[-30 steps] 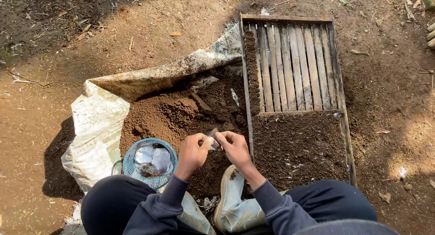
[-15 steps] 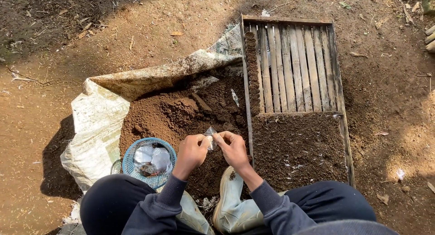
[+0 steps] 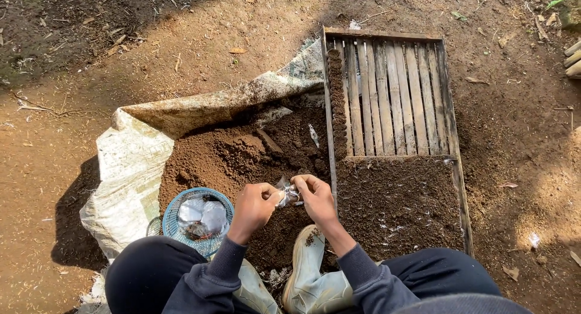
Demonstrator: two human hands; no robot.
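Brown soil: a loose heap [image 3: 242,153] lies on a pale woven sack [image 3: 130,181] spread over the dirt ground, right in front of the seated person.
Head view, left hand: the left hand [image 3: 253,206] is closed, fingers pinched on one edge of a small clear plastic bag [image 3: 285,195].
Head view, right hand: the right hand [image 3: 315,196] is closed too, pinching the other edge, so the bag hangs between both hands above the near side of the heap.
Beside the hands: a blue mesh basket [image 3: 175,214] with more clear bags sits just left of the left hand.
Wooden tray: a slatted tray [image 3: 393,96] lies to the right, its near half packed with dark filled soil.
Risk: I'd judge the thin bag could tear or slip from such a light pinch, spilling soil over the pale boot [image 3: 308,271] below.
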